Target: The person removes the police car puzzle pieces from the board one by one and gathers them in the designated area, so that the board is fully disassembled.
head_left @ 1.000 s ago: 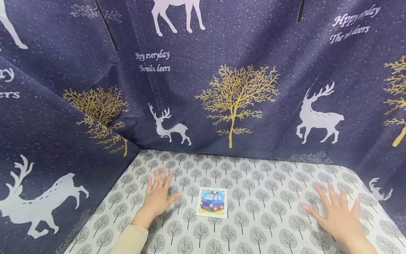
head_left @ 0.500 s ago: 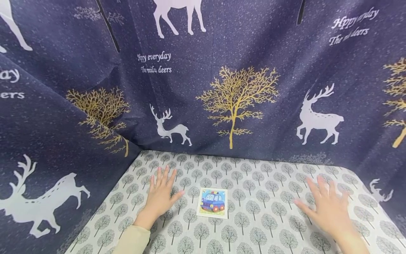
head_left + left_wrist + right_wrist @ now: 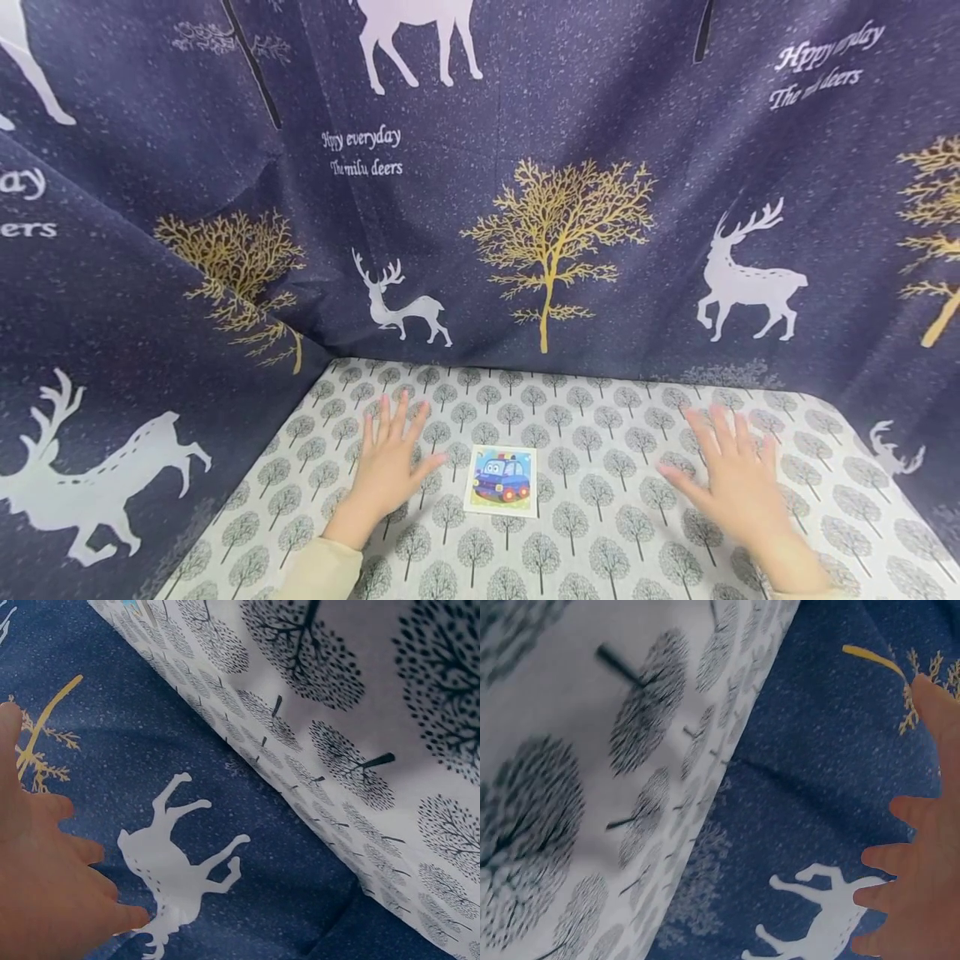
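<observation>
A small square picture board [image 3: 501, 481] with a white border lies flat on the tree-print cloth. It shows a blue cartoon car with eyes and red wheels. To its left my left hand [image 3: 386, 475] has its fingers spread, the thumb pointing toward the board. My right hand [image 3: 738, 492], farther off on the right, also has its fingers spread and holds nothing. Both wrist views show the hands, the left hand [image 3: 52, 877] and the right hand [image 3: 922, 855], with nothing in their fingers.
White cloth [image 3: 600, 575] printed with grey trees covers the table. A dark blue curtain [image 3: 480, 300] with white deer and golden trees hangs behind it, and another stretch of it closes off the left side.
My right hand has moved left, toward the picture board. My left hand has shifted slightly right. The picture board stays where it was.
</observation>
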Motion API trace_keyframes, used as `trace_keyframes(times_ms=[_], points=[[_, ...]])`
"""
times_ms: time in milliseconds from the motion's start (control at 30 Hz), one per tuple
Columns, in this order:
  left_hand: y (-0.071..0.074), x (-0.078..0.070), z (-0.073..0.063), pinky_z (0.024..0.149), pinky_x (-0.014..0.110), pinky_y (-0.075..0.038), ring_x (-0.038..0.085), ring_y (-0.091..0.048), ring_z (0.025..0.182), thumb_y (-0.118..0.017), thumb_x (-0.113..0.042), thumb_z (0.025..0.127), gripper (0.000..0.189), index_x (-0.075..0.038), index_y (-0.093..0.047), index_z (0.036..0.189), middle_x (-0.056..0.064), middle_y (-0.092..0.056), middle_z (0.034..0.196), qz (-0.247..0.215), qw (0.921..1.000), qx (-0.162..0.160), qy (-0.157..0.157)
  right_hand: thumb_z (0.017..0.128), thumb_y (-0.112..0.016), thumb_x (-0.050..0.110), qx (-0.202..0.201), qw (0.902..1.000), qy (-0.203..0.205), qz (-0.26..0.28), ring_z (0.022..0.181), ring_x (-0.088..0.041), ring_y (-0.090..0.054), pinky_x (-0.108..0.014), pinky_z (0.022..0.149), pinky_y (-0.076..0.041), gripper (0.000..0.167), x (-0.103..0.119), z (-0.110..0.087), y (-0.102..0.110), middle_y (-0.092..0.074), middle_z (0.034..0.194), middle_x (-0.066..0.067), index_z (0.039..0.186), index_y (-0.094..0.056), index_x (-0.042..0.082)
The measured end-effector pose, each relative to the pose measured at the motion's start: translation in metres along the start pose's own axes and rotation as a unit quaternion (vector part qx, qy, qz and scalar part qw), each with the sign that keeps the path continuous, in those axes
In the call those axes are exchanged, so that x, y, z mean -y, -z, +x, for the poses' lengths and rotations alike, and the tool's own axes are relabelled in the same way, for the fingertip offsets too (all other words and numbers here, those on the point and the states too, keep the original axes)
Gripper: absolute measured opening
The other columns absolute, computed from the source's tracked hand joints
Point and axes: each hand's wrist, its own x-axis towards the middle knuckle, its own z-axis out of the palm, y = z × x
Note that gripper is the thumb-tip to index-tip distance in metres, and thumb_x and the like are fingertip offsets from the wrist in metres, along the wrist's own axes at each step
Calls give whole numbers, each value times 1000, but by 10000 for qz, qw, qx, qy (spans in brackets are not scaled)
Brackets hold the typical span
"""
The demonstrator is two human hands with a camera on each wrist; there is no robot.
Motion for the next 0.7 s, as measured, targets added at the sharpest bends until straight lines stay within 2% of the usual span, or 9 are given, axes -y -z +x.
trace_keyframes(times_ms=[133, 300, 400, 500, 633, 700], points=[[-2, -4, 0, 113, 63, 4, 39, 10, 145, -55, -58, 89, 81, -17, -26, 153, 16, -5, 160, 2, 10000, -37, -61, 85, -61, 58, -53, 9999, 147, 57, 138, -56, -11, -67, 106, 14, 92, 11, 6, -1, -21, 153, -29, 155, -16, 19], [-5, -11, 1, 113, 62, 2, 40, 8, 145, -56, -59, 88, 82, -18, -26, 153, 17, -8, 159, 56, 9997, -128, -176, 85, -62, 57, -65, 9994, 281, 207, 139, -54, -12, -68, 107, 10, 91, 29, 14, -3, -24, 151, -30, 153, -23, 12], [-7, -15, 2, 114, 60, 5, 40, 9, 144, -56, -60, 87, 84, -20, -23, 154, 18, -8, 159, 169, 9997, -61, -192, 85, -61, 57, -76, 9989, 392, 235, 139, -53, -14, -65, 110, 9, 90, 41, 21, -4, -24, 152, -29, 151, -27, 7], [-8, -19, 2, 114, 59, 4, 40, 9, 144, -50, -64, 88, 85, -21, -20, 155, 18, -7, 159, 372, 9991, 89, -179, 86, -61, 55, -81, 9982, 524, 274, 137, -54, -18, -66, 111, 6, 89, 53, 26, -5, -25, 151, -29, 151, -27, 5], [-7, -26, -1, 114, 61, -1, 42, 5, 144, -41, -69, 89, 84, -19, -22, 154, 18, -7, 158, 563, 9979, 186, -271, 87, -61, 53, -44, 9971, 625, 423, 138, -53, -18, -67, 111, 2, 85, 68, 32, -10, -27, 151, -28, 150, -29, 5], [-7, -29, -2, 113, 62, -5, 42, 3, 144, -41, -68, 89, 85, -17, -23, 154, 18, -8, 158, 629, 9973, 171, -350, 88, -60, 53, -19, 9966, 667, 492, 138, -52, -18, -67, 110, -1, 85, 75, 35, -14, -27, 151, -28, 150, -30, 4]])
